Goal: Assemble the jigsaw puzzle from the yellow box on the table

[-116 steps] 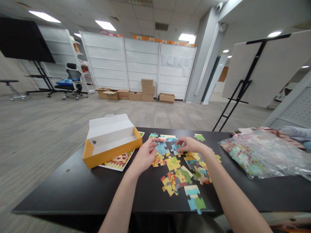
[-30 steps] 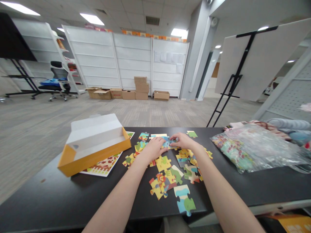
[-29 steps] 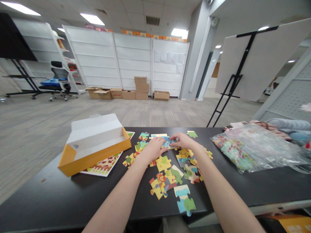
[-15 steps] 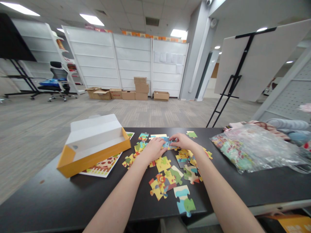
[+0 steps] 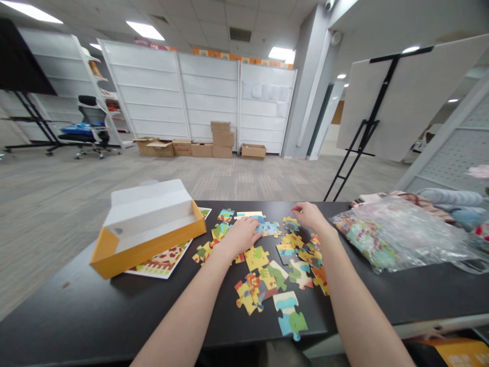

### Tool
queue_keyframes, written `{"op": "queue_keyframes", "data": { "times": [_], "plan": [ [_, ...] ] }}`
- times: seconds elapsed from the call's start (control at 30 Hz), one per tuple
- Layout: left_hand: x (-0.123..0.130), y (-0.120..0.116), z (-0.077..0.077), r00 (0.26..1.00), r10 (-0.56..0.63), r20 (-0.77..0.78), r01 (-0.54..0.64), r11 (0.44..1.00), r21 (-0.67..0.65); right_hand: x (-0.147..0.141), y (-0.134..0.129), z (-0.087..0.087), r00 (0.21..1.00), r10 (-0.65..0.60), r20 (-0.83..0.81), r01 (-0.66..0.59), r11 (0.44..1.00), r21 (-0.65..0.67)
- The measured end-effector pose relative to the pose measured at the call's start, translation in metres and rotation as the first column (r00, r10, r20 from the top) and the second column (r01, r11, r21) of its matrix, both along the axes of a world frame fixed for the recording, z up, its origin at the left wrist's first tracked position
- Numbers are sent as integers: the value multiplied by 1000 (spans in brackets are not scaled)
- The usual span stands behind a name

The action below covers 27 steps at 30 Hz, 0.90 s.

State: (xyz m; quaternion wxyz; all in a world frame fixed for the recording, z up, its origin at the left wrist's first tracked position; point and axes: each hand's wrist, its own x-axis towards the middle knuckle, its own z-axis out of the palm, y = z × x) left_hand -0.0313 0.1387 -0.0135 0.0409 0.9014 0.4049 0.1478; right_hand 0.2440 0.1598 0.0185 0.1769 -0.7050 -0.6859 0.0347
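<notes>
My left hand (image 5: 243, 235) lies flat on the joined strip of jigsaw pieces, its fingers stretched over the left end. To the right of those fingers a light-blue puzzle piece (image 5: 270, 229) shows, and a cream-and-blue strip (image 5: 249, 214) runs behind them. Farther right, my right hand (image 5: 310, 216) is at the table's far side, fingertips pinched at a puzzle piece that is nearly all hidden. A small yellow-and-blue piece (image 5: 291, 223) sits just left of it. Loose pieces are heaped between my forearms, among them a yellow piece (image 5: 256, 258) and a blue-and-green pair (image 5: 290, 315).
An open orange box (image 5: 153, 242) with a white inside stands on the left, over a giraffe picture sheet (image 5: 162, 261). Clear plastic bags (image 5: 405, 232) cover the right side of the black table (image 5: 69, 321). A board on a black stand (image 5: 367, 133) rises beyond.
My right hand has left the light-blue piece and moved right, to where a green piece lay. The light-blue piece and a small yellow-and-blue piece are now uncovered. My left hand stays put.
</notes>
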Motion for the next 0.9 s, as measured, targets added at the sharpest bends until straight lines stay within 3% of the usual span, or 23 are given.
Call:
{"op": "queue_keyframes", "data": {
  "times": [0.07, 0.27, 0.57, 0.73, 0.9],
  "plan": [
    [0, -1, 2, 1000, 3, -5, -3, 1000, -4, 3, -2, 5, 1000, 2, -20, -2, 1000, 3],
    [0, -1, 7, 1000, -1, -20, 1, 1000, -16, 4, -9, 17, 984, 173, -48, -174, 985, -14],
    [-2, -3, 8, 1000, -20, -17, 19, 1000, -17, 21, -22, 14, 974, 211, -86, -219, 971, -94],
    [5, -28, 41, 993, -9, 121, 5, 1000, 31, 25, -28, 16, 976, 203, -81, -219, 915, -340],
    [16, -86, 86, 989, -124, -77, 107, 975, -197, 22, -30, 17, 978, 207, -28, -201, 898, -392]
  ]
}}
